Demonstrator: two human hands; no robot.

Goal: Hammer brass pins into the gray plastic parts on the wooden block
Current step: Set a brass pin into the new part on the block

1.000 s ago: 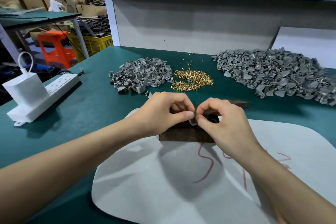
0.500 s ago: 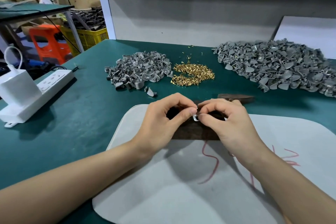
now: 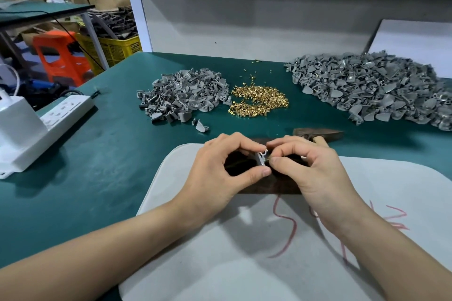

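Over wooden block [image 3: 269, 187], left hand [image 3: 220, 173], right hand [image 3: 315, 173] pinching gray plastic part [image 3: 261, 159]

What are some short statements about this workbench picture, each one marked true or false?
1. The left hand and the right hand pinch one gray plastic part over the wooden block. True.
2. The right hand holds the hammer. False: it lies on the green table behind the hands, and neither hand grips it.
3. The heap of brass pins lies between the smaller pile of gray parts and the larger pile of gray parts. True.
4. The larger pile of gray parts is on the person's left. False: it is on the right, and the smaller one is on the left.
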